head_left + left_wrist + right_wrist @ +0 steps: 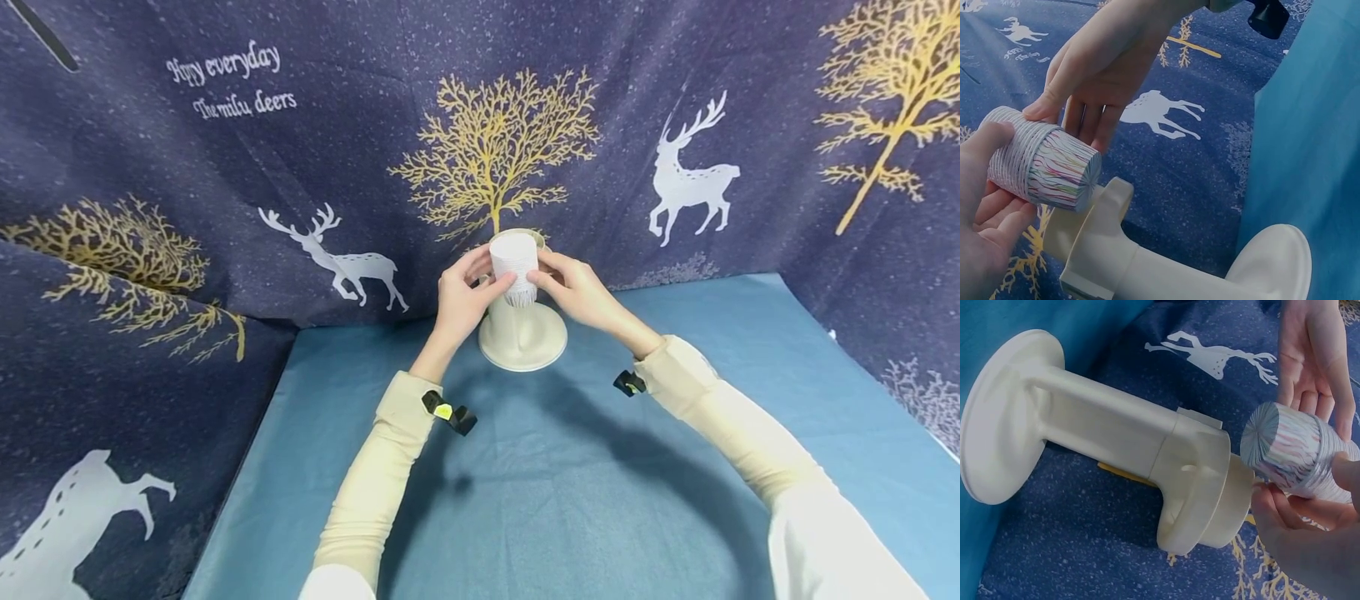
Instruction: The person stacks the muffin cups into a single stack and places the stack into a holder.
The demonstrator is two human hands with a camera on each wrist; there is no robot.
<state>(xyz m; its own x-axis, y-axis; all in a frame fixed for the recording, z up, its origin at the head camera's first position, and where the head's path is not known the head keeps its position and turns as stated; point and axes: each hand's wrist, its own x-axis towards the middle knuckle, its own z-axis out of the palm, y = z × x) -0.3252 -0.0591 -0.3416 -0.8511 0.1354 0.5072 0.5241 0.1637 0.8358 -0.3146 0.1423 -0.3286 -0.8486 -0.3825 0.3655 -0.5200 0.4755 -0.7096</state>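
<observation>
A stack of nested paper cups (513,254) is held between both hands, above the table. In the left wrist view the cups (1063,172) show wavy coloured stripes, a pleated base and several layered rims. My left hand (462,296) holds the stack from the left, thumb on its near side. From the right, my right hand (581,292) grips it with thumb and fingers. Close by the stack's base is the ring-shaped top of a cream stand (1110,425) with a column and round foot. Whether stack and ring touch, I cannot tell.
The stand's round foot (525,346) rests on the blue-covered table (570,483), near its back edge. Behind hangs a dark blue cloth (345,150) with white deer and golden trees. A black camera mount sits on each wrist.
</observation>
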